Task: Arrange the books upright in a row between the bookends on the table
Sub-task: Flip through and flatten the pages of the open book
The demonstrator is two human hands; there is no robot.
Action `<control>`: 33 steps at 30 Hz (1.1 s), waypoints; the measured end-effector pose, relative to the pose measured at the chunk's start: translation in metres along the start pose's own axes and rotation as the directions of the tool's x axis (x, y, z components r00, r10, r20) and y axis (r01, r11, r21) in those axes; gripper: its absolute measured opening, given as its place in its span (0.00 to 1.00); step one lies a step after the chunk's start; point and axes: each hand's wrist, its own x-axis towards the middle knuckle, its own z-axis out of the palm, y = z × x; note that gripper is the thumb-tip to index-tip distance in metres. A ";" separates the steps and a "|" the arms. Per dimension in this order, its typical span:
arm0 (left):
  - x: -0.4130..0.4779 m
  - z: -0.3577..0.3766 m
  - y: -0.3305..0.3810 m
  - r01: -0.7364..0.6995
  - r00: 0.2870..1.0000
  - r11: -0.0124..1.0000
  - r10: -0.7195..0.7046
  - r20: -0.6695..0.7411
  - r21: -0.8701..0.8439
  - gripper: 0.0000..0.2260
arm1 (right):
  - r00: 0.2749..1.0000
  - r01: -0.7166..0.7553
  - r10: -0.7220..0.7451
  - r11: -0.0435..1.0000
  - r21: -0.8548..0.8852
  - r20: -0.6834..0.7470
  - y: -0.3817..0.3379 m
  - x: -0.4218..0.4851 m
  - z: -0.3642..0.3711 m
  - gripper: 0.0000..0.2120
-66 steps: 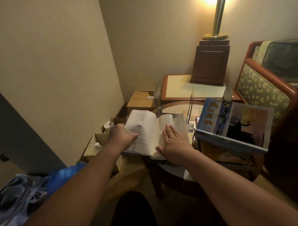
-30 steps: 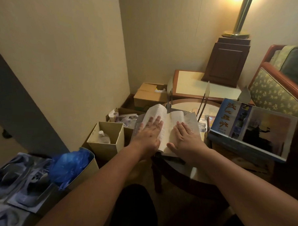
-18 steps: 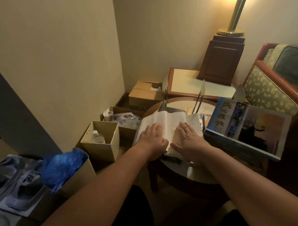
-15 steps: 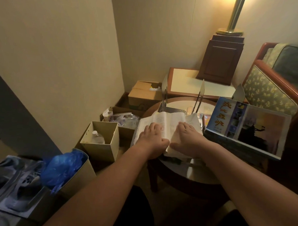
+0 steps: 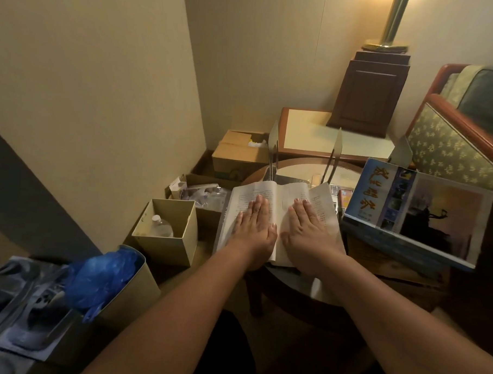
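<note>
Left hand (image 5: 253, 224), right hand (image 5: 308, 227); flat

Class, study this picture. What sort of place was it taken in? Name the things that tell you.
Probably a hotel room or lounge corner, indoors: a lit brass-stemmed lamp, a wood-framed armchair with green patterned upholstery, and a round glass-topped wooden side table.

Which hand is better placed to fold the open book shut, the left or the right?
Probably the left hand: its half of the open book has a free outer edge, while the right hand lies close to the blue book.
</note>
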 end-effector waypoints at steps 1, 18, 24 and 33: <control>0.003 -0.001 -0.001 0.009 1.000 1.000 -0.009 0.023 0.012 0.28 | 1.000 0.003 -0.003 1.000 0.008 0.011 0.001 0.003 0.001 0.32; 0.049 -0.021 -0.003 0.165 0.986 0.982 -0.167 0.019 0.093 0.26 | 0.999 -0.006 0.005 1.000 0.026 0.051 -0.003 0.005 -0.006 0.32; 0.032 -0.015 -0.025 0.017 0.999 0.992 -0.021 0.030 0.129 0.26 | 0.998 0.012 -0.014 1.000 0.023 0.063 0.000 0.006 -0.004 0.32; -0.027 0.000 -0.041 -0.043 0.998 0.991 0.037 0.047 0.131 0.26 | 0.998 0.038 -0.042 0.997 0.069 0.055 0.006 0.014 -0.004 0.31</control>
